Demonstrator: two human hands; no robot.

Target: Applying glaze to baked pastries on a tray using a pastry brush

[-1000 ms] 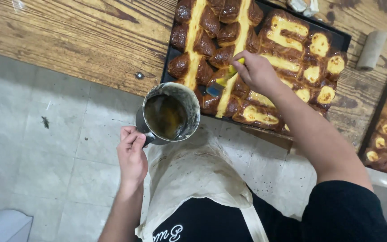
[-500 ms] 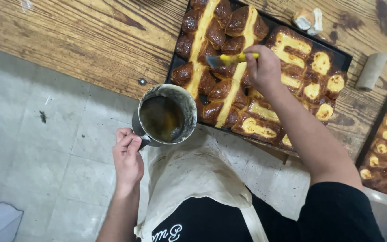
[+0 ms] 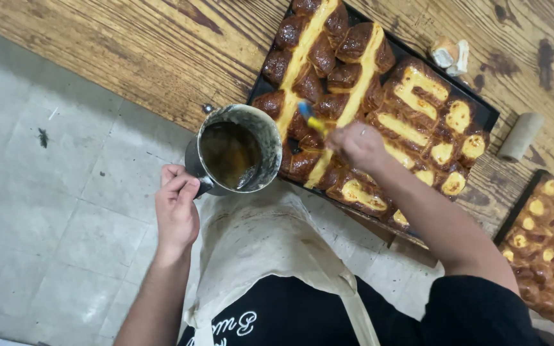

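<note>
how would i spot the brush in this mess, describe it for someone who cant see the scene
Start at the black baking tray of glazed brown buns on the wooden table. Over its near half is the right hand; the brush sticks out of its grip, the only blue and yellow thing among brown pastry.

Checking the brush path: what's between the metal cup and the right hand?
Head view: glazed dark buns in the near corner of the black tray lie between metal cup and right hand; brush sits above them.

Even indoor light, right hand point(image 3: 358, 144) perhaps motion-blurred.
</note>
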